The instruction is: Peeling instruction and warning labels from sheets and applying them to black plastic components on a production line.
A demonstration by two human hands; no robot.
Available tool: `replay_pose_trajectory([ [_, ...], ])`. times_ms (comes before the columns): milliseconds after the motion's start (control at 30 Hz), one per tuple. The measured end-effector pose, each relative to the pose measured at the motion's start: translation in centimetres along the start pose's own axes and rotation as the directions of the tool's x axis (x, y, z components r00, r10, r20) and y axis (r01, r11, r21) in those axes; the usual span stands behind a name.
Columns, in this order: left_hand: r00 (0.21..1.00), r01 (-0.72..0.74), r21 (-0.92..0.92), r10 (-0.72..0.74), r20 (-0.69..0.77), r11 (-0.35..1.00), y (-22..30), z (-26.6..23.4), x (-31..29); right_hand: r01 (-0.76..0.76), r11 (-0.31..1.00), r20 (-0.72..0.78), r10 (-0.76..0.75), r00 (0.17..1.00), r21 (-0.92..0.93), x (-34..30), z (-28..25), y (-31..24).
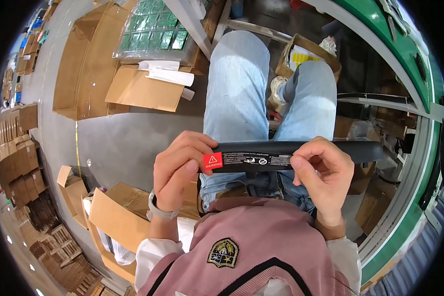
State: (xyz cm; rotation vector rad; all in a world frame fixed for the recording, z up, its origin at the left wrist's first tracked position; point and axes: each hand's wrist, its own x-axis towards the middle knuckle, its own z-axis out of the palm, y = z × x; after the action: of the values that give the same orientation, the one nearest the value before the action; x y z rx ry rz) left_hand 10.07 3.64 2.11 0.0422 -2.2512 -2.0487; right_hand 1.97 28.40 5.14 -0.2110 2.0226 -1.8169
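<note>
A long, smooth black bar lies crosswise above my lap; I cannot tell what device it belongs to. My left hand is closed around its left end, the thumb beside a small red warning label. From there a black label strip with white print and pictograms runs along the bar. At the strip's right end, my right hand is closed in a pinch, thumb against forefinger, its other fingers curled in front of the bar.
Left of my legs are a large open carton, green items in clear trays and white paper rolls. Another open carton stands by my left elbow. A green-edged workbench curves along the right. A small box sits beyond my knees.
</note>
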Motion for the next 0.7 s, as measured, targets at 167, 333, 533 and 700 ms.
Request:
replay_pose_trajectory([
  [167,0.999,0.019,-0.076,-0.022,-0.044,0.997,0.1,0.3,0.0,-0.023,0.999,0.009,0.023,1.0,-0.049,-0.2,-0.2,-0.3],
  [333,0.998,0.016,0.067,-0.012,-0.055,0.998,-0.1,0.7,-0.5,-0.027,0.993,-0.004,0.026,1.0,-0.111,-0.3,0.1,-0.2],
  [533,0.997,0.008,0.072,-0.002,-0.078,0.997,-0.2,0.8,-0.9,-0.041,0.978,0.014,0.045,0.999,-0.206,-0.4,0.5,-0.2],
  [700,0.997,0.042,0.101,-0.035,-0.064,0.994,0.1,0.9,-0.9,0.044,0.934,0.052,-0.027,0.998,-0.354,-0.3,0.6,-0.3],
])
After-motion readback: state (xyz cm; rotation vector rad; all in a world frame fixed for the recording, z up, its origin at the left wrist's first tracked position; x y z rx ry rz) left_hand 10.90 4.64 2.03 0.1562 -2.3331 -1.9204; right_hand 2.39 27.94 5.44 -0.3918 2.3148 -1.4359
